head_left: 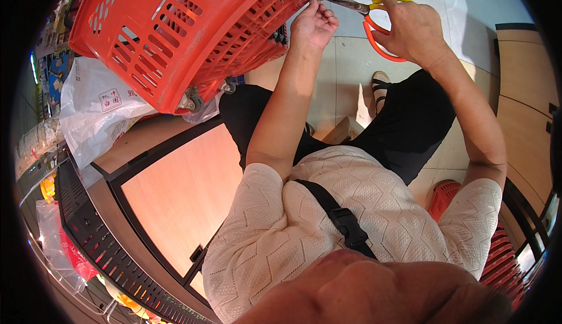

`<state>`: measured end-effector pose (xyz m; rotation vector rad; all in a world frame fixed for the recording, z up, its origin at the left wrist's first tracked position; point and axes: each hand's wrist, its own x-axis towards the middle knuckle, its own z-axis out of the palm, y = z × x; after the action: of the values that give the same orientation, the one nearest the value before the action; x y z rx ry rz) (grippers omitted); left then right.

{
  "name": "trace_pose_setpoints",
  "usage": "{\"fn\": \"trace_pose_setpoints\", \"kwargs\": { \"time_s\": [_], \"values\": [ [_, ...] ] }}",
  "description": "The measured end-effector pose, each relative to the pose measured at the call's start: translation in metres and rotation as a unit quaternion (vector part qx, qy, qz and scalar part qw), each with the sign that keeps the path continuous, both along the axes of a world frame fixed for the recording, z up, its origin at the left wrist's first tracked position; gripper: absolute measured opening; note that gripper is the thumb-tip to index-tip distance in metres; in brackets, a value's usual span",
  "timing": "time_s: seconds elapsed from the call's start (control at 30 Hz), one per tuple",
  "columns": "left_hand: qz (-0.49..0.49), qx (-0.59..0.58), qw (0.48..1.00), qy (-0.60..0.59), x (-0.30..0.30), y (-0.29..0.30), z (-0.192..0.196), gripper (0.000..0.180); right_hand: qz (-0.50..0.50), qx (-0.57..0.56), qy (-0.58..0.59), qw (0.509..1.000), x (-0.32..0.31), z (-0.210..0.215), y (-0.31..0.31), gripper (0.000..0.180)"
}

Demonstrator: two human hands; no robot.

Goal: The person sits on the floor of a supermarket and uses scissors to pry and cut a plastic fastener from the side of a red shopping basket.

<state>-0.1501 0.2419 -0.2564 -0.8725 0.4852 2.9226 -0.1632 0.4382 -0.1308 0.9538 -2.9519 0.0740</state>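
A large red plastic shopping basket [175, 37] with slotted walls lies tipped over at the upper left, its small caster wheels [191, 99] showing along the base. My left hand [315, 25] is closed in a pinch by the basket's far lower edge; whatever is between the fingertips is too small to make out. In my right hand [413, 28] is a pair of scissors [353, 4] with one yellow and one red-orange handle loop. Their handles are spread, and the metal blades point left, with the tips beside my left fingertips at a caster.
A white plastic bag [96, 110] lies beneath the basket on the left. Wood-panelled cabinets stand left [178, 189] and right [524, 78]. A black perforated shelf edge [96, 236] runs down the left. Behind my right elbow is a red slatted seat [502, 259].
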Motion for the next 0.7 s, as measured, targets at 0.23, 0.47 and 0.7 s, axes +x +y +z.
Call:
{"fn": "trace_pose_setpoints", "kwargs": {
  "time_s": [0.23, 0.47, 0.7],
  "values": [
    [0.020, -0.009, 1.000, -0.009, 0.000, 0.006, 0.001, 0.022, -0.083, -0.079, -0.061, 0.992, 0.025, -0.033, -0.003, 0.045],
    [0.038, -0.051, 0.997, -0.032, -0.002, 0.013, 0.004, 0.022, -0.109, -0.114, -0.152, 0.976, 0.053, -0.049, -0.018, 0.057],
    [0.047, -0.080, 0.995, -0.047, -0.003, 0.012, 0.002, 0.023, -0.131, -0.148, -0.235, 0.952, 0.059, -0.042, -0.031, 0.066]
  ]
}}
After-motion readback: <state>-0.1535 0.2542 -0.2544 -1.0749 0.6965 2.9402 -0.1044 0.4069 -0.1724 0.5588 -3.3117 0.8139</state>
